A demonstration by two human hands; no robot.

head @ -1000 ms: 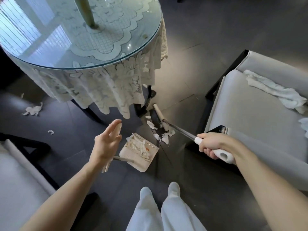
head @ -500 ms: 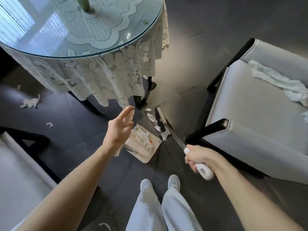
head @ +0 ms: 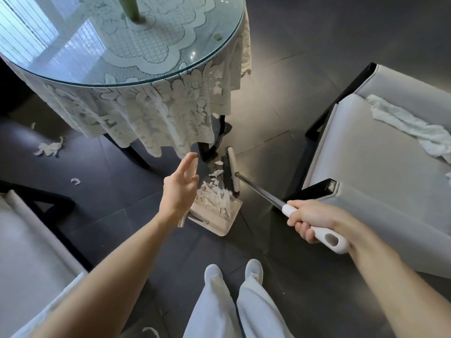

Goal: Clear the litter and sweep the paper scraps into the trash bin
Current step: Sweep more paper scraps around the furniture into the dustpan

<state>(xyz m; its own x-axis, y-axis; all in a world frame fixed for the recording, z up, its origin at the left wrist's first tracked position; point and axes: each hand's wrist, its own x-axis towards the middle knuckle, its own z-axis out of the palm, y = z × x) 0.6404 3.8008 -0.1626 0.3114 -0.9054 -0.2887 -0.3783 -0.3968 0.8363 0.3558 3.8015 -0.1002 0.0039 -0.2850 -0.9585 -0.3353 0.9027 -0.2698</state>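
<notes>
I'm gripping the white-handled metal broom (head: 268, 195) in my right hand (head: 314, 220), its head touching white paper scraps (head: 217, 197) in the beige plastic dustpan (head: 219, 224) (just beside my open-fingered left hand (head: 180, 189)).

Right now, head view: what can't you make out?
- Trash bin: nowhere in the head view.
- Dustpan handle: its end runs behind the left hand, so contact is unclear.
- Any scraps beneath the lace tablecloth: hidden by its drape.
- Paper scrap: partly cut off by the bottom edge of the head view.
</notes>
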